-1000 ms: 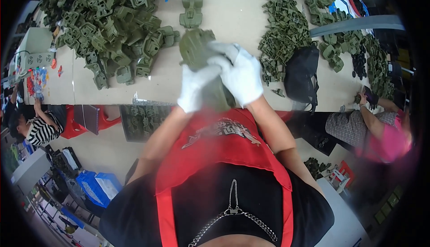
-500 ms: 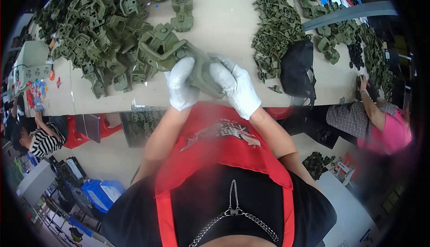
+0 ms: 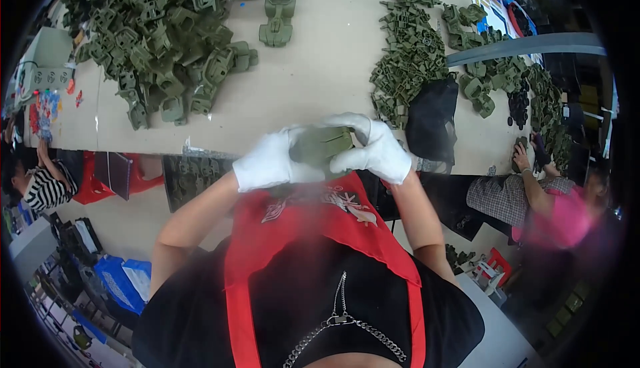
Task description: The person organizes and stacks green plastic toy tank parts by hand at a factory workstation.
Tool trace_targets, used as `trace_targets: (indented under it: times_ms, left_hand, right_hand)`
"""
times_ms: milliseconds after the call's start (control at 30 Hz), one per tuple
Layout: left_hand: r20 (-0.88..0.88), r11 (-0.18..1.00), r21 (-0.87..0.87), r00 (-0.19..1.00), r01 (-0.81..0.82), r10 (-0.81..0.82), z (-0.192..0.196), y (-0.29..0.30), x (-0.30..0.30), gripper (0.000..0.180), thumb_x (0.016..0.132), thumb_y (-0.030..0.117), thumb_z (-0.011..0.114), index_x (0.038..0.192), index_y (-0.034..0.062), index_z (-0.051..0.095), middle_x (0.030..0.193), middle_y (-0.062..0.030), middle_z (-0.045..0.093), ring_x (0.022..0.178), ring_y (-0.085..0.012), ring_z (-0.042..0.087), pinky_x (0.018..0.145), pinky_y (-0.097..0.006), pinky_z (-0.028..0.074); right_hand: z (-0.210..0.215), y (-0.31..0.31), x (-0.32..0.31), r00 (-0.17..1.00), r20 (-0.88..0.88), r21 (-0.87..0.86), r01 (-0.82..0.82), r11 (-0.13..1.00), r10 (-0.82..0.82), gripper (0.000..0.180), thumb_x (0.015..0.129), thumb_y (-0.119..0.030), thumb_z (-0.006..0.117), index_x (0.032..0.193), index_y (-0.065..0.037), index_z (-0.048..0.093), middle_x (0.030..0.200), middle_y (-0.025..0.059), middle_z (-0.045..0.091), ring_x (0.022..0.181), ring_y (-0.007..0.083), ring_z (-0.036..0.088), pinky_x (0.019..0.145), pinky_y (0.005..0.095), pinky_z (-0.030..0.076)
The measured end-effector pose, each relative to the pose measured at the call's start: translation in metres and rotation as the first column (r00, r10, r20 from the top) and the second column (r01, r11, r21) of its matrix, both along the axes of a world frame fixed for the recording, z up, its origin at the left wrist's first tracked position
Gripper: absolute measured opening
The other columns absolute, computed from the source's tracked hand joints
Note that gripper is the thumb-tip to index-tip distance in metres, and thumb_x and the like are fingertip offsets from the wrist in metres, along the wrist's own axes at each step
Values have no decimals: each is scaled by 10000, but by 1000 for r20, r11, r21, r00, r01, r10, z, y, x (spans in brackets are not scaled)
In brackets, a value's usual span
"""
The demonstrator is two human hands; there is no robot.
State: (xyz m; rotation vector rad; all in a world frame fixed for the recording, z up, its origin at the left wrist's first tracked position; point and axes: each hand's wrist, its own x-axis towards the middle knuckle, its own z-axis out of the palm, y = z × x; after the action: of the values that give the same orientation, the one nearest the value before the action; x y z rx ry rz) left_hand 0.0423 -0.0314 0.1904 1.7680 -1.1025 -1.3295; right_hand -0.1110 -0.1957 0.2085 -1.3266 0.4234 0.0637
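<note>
Both my hands wear white gloves and hold one olive-green moulded plastic part [image 3: 321, 145] just off the table's near edge, in front of my red apron. My left hand [image 3: 267, 163] is wrapped round its left side. On the opposite side, my right hand [image 3: 379, 149] grips it between thumb and fingers. The gloves cover much of the part, so its full shape is hidden. A similar green part [image 3: 277, 16] lies alone farther back on the table.
A large heap of green parts [image 3: 160, 48] covers the table's left. Small green pieces [image 3: 408, 61] lie at right, beside a black cloth bag [image 3: 432, 118]. A grey curved bar [image 3: 527, 45] crosses the right side. People sit at both sides; a red chair [image 3: 493, 268] stands behind.
Both hands have drawn the green part back from beside the heap, toward my body. It has turned and looks shorter from this side; my elbows are now farther apart.
</note>
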Motion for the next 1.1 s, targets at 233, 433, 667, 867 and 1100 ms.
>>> trace_targets:
  times_ms: [233, 433, 667, 867, 1100]
  left_hand:
    - [12, 984, 2, 983, -181, 181, 2, 0, -19, 640, 621, 326, 814, 1102, -40, 603, 996, -178, 649, 882, -242, 623, 825, -359, 491]
    - [54, 987, 147, 997, -61, 53, -6, -15, -4, 701, 658, 340, 799, 1219, -13, 571, 1082, -204, 634, 1003, -251, 616, 897, -344, 471]
    - [-327, 926, 148, 867, -346, 376, -23, 38, -7, 781, 669, 143, 830, 1339, -20, 465, 1229, -146, 581, 1155, -213, 528, 994, -343, 415]
    - [-159, 944, 129, 934, -303, 321, -18, 21, -15, 641, 694, 148, 742, 1262, -50, 522, 1113, -172, 649, 1031, -220, 608, 941, -315, 449]
    - [0, 962, 121, 969, -245, 247, -42, 23, -19, 570, 714, 166, 686, 1225, -41, 543, 1086, -203, 655, 1022, -279, 636, 914, -338, 476]
  right_hand:
    - [-3, 22, -7, 994, -8, -308, 101, 946, -109, 481, 716, 67, 672, 1190, 47, 593, 1030, 77, 664, 886, 118, 617, 769, 252, 506]
    - [-27, 10, -8, 949, -106, 5, 300, 954, -298, 460, 754, 17, 658, 1208, 45, 592, 938, 63, 671, 791, 116, 628, 739, 241, 501]
    - [-57, -2, -83, 863, -285, 109, 461, 880, -417, 444, 755, -57, 699, 1177, 46, 606, 1098, 124, 658, 1015, 124, 604, 851, 271, 493]
    - [2, 23, -4, 970, -241, -721, -158, 675, -31, 561, 776, -407, 689, 1226, -84, 598, 1100, 202, 650, 994, 346, 643, 899, 399, 495]
    - [-7, 49, 19, 880, -472, -698, -414, 584, 60, 478, 870, -358, 554, 1241, -57, 557, 1026, 258, 640, 934, 395, 634, 867, 459, 490]
